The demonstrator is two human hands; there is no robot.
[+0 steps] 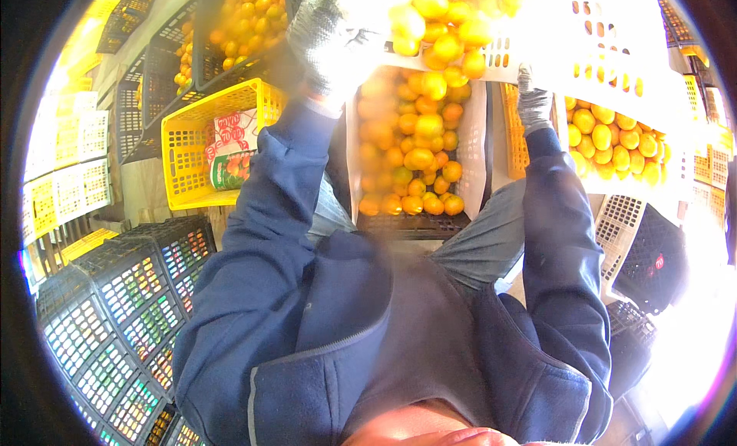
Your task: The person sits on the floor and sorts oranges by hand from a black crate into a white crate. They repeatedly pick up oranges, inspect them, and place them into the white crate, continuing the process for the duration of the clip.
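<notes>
A white perforated plastic crate (613, 34) is tilted in front of me, with orange citrus fruits (449, 46) at its lower edge. My right hand (534, 103), in a grey-coated glove, grips the rim of this crate with the thumb on top. At the crate's left side is my left hand (322, 46), also gloved and closed on it; glare hides most of its fingers. Below, between my knees, stands a dark crate (414, 227) with pale lining (475, 152) along its sides. Many loose citrus fruits (423, 158) lie inside, some directly under the tilted edge.
A yellow crate (173, 181) with printed packaging (233, 141) stands at left. Black crates of fruit (253, 20) are beyond it. Stacked black crates (124, 308) fill the lower left. Another crateful of citrus (619, 144) is at right, above a black crate (650, 256).
</notes>
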